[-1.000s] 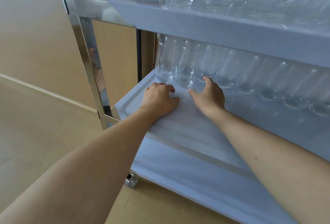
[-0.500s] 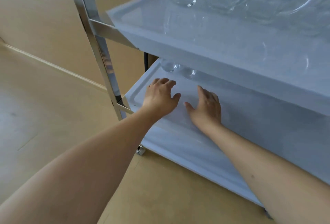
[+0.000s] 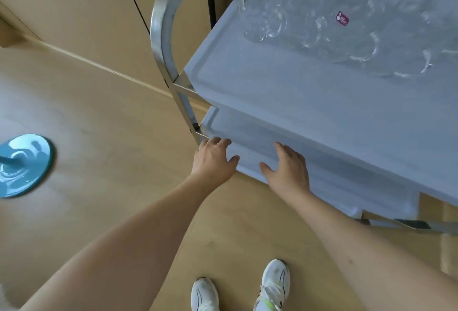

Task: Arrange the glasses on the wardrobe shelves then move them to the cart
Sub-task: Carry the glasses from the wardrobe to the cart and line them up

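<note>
Tan wood floor (image 3: 99, 186); matching wall panels (image 3: 74, 0); glossy blue round base (image 3: 23, 165) at left.

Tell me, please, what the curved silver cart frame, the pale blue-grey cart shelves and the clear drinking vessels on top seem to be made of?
The curved silver cart frame looks like polished metal, likely stainless steel: it mirrors the room. The pale blue-grey cart shelves look like matte moulded plastic, with rounded raised rims and no glare; uncertain. The clear drinking vessels look like glass: transparent with bright rim highlights, one carrying a small purple sticker.

Bright even light, motion blur, wide-angle warp
</note>
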A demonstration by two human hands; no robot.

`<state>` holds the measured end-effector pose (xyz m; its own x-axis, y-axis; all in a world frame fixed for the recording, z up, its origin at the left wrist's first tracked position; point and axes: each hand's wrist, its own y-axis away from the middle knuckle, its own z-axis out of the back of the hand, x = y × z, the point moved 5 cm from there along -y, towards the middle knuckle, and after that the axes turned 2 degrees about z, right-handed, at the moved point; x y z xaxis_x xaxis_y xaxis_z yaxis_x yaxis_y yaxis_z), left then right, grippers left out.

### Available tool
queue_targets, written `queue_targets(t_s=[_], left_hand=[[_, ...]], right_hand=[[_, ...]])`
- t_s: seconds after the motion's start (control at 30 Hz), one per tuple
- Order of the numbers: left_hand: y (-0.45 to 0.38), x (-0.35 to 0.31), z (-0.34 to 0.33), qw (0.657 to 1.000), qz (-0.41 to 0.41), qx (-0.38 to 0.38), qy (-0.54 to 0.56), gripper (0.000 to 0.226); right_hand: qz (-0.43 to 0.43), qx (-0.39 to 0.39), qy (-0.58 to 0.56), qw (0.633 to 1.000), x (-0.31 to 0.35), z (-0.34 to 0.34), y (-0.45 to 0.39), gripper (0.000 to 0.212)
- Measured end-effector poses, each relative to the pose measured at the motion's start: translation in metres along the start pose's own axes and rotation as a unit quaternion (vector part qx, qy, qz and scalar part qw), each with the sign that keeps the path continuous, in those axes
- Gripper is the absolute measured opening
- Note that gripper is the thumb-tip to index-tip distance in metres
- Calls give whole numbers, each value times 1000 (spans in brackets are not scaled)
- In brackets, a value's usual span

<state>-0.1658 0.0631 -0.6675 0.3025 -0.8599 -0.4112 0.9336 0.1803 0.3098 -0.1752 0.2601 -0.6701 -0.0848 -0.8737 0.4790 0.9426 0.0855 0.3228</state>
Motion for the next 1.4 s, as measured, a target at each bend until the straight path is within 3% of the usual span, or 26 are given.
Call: queue_targets(t_s=[0.33, 0.47, 0.63, 1.0, 1.4], left_hand=[[112, -88, 91, 992, -98, 67, -51, 62], [136, -130, 127, 981, -162, 90, -64, 66], [160, -193, 169, 960, -264, 67, -64, 67], [277, -346, 200, 864, -493, 40, -93, 69], [481, -540, 158, 749, -656, 44, -80, 71]], right_hand=[[-77, 9, -33, 996, 28, 98, 126, 75], [-80, -40, -50, 995, 44, 150, 161, 75], [-100, -115, -39, 987, 46, 216, 213, 76], [-182, -308, -17, 934, 12, 333, 372, 72], [-303, -457, -30, 836, -117, 430, 571, 79]])
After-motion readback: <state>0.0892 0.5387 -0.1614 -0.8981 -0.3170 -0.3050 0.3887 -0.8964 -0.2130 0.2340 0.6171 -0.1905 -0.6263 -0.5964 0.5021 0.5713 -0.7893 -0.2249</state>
